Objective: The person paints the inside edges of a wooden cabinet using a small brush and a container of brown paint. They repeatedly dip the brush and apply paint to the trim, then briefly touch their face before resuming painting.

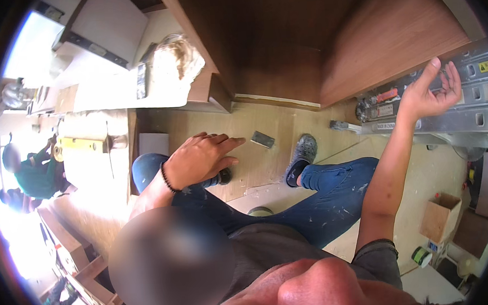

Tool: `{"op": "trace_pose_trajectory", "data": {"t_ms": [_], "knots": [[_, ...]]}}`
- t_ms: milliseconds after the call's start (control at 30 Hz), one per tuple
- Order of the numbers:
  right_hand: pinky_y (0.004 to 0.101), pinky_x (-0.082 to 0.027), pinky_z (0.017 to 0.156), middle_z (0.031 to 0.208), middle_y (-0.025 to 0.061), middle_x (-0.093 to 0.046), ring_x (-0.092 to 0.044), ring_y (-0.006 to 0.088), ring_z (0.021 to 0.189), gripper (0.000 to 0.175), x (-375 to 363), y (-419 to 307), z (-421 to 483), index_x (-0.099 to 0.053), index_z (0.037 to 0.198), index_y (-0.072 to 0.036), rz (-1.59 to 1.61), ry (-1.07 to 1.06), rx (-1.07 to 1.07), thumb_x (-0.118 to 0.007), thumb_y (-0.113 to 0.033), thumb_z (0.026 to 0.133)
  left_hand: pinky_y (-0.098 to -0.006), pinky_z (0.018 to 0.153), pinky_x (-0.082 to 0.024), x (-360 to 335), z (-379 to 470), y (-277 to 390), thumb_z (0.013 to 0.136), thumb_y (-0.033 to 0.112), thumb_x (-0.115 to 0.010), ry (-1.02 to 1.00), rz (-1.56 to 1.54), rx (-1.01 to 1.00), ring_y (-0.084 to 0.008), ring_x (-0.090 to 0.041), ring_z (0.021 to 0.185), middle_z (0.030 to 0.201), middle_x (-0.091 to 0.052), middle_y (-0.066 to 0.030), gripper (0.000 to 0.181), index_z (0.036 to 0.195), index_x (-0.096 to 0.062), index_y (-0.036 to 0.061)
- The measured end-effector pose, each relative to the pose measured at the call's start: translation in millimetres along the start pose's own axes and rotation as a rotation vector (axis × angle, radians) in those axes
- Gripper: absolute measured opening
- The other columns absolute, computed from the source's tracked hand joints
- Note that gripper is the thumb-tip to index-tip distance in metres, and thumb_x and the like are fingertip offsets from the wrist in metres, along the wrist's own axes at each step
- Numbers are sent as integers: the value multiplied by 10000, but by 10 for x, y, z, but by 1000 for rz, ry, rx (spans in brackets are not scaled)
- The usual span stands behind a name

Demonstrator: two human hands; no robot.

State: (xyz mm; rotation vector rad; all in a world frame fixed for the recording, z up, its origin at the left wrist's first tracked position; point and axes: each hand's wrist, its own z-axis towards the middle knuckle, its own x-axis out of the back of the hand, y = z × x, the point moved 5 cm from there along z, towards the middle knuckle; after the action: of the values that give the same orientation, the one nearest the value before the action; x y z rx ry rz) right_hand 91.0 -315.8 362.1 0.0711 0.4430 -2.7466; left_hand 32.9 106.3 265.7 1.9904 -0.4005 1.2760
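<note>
My left hand, with a dark bead bracelet at the wrist, is held above my left knee, its fingers and thumb apart and nothing in it. A small dark grey rectangular block lies on the wood-look floor beyond its fingertips. Off to the right, my right hand is raised with the palm turned up and the fingers loosely bent; nothing shows in it. Behind that hand lies a metal folding ladder, beside a brown wooden cabinet panel. Between the hands, the dark cabinet interior stands before me.
A yellow spirit level rests on a bright work surface at left, near a person in green. Crumpled clear plastic lies on a white surface at upper left. A wooden box and a green-labelled tub are at lower right.
</note>
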Motion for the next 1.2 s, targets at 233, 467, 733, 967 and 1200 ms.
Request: {"op": "trace_pose_trajectory", "data": {"t_ms": [233, 467, 733, 967, 1200], "knots": [[392, -532, 967, 1257, 160, -694, -686, 284, 1120, 477, -1062, -1726, -560, -610, 1315, -4, 749, -654, -335, -767, -186, 904, -490, 881, -531, -221, 121, -125, 968, 341, -660, 7, -45, 46, -379, -686, 998, 1056, -709, -155, 471, 1385, -608, 129], [584, -287, 1200, 1615, 405, -179, -239, 518, 1512, 998, -1628, -2637, -1451, -102, 1594, 99, 629, -947, -346, -713, -335, 936, -505, 931, -540, -286, 229, -116, 972, 364, -658, -121, 20, 171, -405, -685, 1066, 1199, -709, -179, 493, 1394, -601, 115], [572, -277, 1205, 1629, 387, -174, -230, 486, 1529, 970, -1695, -2807, -1600, -126, 1582, 123, 710, -940, -386, -714, -296, 934, -504, 925, -531, -200, 5, 23, 971, 375, -662, -116, -18, 217, -399, -677, 1071, 1180, -710, -175, 538, 1428, -567, 106], [489, -343, 1190, 1586, 366, -317, -368, 477, 1468, 868, -1650, -2719, -1614, -222, 1578, 93, 758, -877, -360, -693, -268, 944, -510, 936, -522, -226, -63, -38, 974, 332, -654, -68, -53, 175, -422, -669, 1069, 1169, -703, -219, 532, 1439, -537, 103], [470, -449, 1078, 1401, 270, -589, -590, 413, 1280, 634, -1538, -2466, -1578, -457, 1472, 29, 785, -909, -361, -690, -249, 952, -515, 935, -528, -252, -102, -290, 975, 351, -655, -54, -5, 233, -420, -673, 1069, 1194, -701, -206, 541, 1444, -537, 111]]}}
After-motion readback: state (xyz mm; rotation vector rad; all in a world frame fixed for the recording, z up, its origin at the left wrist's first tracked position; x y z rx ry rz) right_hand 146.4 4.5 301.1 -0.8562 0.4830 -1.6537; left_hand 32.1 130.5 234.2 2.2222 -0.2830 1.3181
